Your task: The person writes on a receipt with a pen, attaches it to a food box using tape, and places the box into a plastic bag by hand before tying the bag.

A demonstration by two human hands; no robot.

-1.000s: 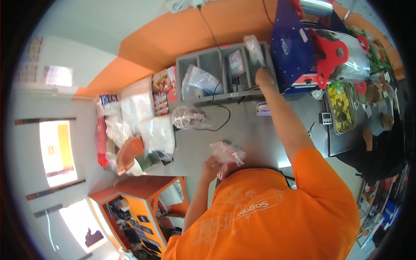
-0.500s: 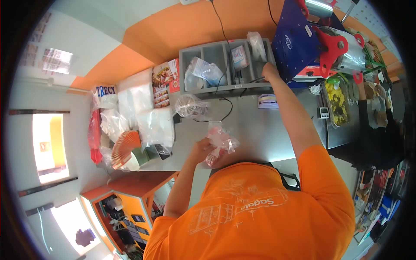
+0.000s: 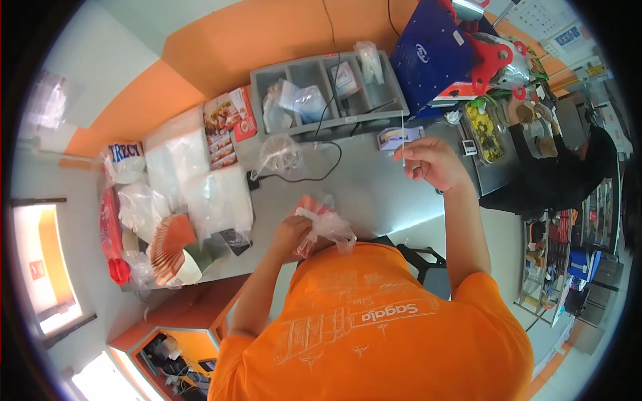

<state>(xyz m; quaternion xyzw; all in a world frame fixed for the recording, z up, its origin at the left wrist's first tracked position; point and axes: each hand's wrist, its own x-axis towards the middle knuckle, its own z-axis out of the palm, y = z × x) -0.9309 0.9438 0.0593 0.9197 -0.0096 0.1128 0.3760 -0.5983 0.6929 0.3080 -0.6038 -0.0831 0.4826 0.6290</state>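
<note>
My left hand (image 3: 289, 235) is closed around a clear plastic bag (image 3: 329, 228) with something red and pink inside, close to the front edge of the metal counter (image 3: 374, 194). The bag's loose, crinkled top spreads to the right of my fingers. My right hand (image 3: 436, 164) is raised over the counter's right part, pinching a long thin white strip (image 3: 403, 125) that stands upright from the fingertips. Behind that hand lies a small white and purple box (image 3: 394, 138). The grey divided tray (image 3: 321, 125) at the back holds plastic packets and a white pack.
Clear bags (image 3: 217, 204), a fan of orange-edged paper sleeves (image 3: 170, 247) and a printed carton (image 3: 227, 127) crowd the left. A black cable (image 3: 314, 179) crosses the counter. Right of the tray stands a blue and red machine (image 3: 428, 60). Beyond it, a person in black (image 3: 568, 174) works.
My right hand has come back from the tray towards me, now with the thin white strip. My left hand still grips the bag, whose top has shifted. The view has turned slightly right.
</note>
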